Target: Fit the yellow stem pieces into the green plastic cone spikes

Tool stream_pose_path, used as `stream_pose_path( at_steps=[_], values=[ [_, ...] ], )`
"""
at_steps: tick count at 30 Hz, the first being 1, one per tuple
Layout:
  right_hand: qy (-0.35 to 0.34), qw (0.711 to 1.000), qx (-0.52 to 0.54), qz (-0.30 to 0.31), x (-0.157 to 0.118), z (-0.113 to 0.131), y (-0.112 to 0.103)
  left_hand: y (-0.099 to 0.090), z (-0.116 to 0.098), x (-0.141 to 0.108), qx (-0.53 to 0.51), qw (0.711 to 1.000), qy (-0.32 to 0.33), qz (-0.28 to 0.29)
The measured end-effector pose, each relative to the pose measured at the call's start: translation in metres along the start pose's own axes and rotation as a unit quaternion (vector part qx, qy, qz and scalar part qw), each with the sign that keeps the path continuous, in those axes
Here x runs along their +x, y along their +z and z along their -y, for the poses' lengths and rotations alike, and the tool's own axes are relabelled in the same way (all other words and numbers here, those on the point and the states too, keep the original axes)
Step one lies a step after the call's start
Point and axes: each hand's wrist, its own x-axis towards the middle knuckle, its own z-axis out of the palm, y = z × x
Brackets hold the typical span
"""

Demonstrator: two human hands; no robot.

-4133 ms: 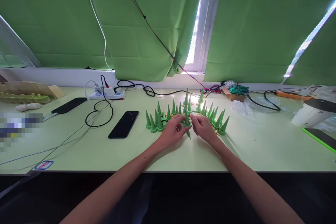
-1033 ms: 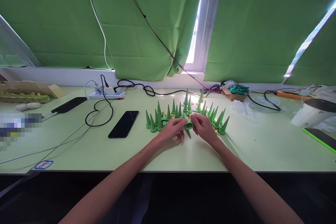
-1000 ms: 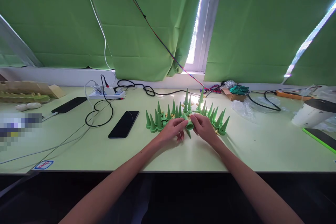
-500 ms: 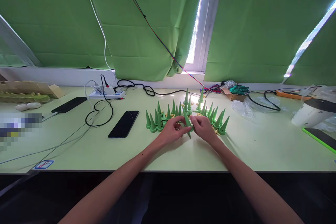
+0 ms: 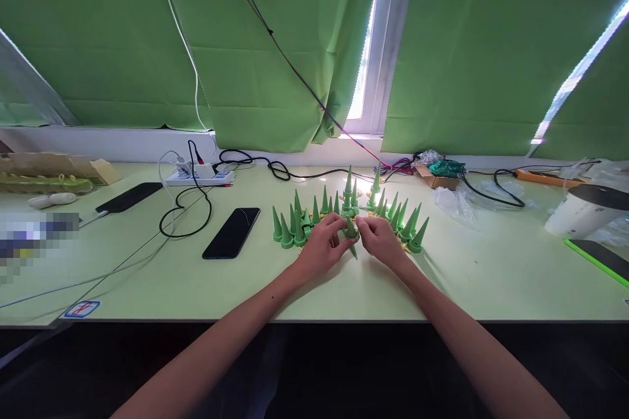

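Thumb and fingers of my left hand (image 5: 322,245) grip a green cone-shaped spike piece (image 5: 350,230) low over the table. One cone tilts up between the fingers, and another point sticks out below them. My right hand (image 5: 381,241) is closed in a pinch right beside this piece; what its fingertips hold is hidden. Around both hands stand several green cones, upright or leaning: a cluster at the left (image 5: 287,232), a tall pair behind (image 5: 348,188) and a row at the right (image 5: 415,237). Small yellowish parts show at some bases.
A black phone (image 5: 231,233) lies left of the cones, with a power strip (image 5: 201,175) and looped black cable (image 5: 211,209) beyond. On the right are plastic wrap (image 5: 457,205), a small cardboard box (image 5: 437,178), a white cylinder (image 5: 587,211) and a green-edged phone (image 5: 602,258).
The held spike piece has turned in my left hand, its upper cone now shorter and tipped differently. My left fingers have shifted slightly; my right hand stays nearly in place.
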Motion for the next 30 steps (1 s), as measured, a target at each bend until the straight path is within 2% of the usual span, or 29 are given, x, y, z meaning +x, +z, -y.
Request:
stream_pose_path(
  at_steps=[6,9,12,16,20,22,30],
  values=[
    [0.019,0.999,0.042,-0.006,-0.0013,0.0062,-0.0024,-0.0004,-0.0009,0.0007,0.013,1.0,-0.011,-0.017],
    [0.022,0.997,0.066,-0.026,-0.0019,0.0054,-0.0029,-0.0006,-0.0022,0.0016,-0.002,0.998,-0.042,-0.045],
    [0.023,0.995,0.093,-0.039,-0.0022,0.0034,-0.0026,-0.0014,-0.0037,0.0029,-0.038,0.995,-0.08,-0.046],
    [0.007,0.993,0.113,-0.028,-0.0026,0.0046,-0.0029,-0.0027,-0.0044,0.0048,-0.118,0.983,-0.141,-0.001],
    [0.0,0.993,0.118,0.001,-0.0037,0.0087,-0.0042,-0.0037,-0.0039,0.0076,-0.219,0.951,-0.201,0.08],
    [0.0,0.993,0.117,0.018,-0.0043,0.0098,-0.0046,-0.0047,-0.0039,0.0089,-0.243,0.942,-0.209,0.105],
    [-0.012,0.992,0.118,0.042,-0.0037,0.0077,-0.0044,-0.0073,-0.001,0.0081,-0.224,0.949,-0.199,0.096]
  ],
)
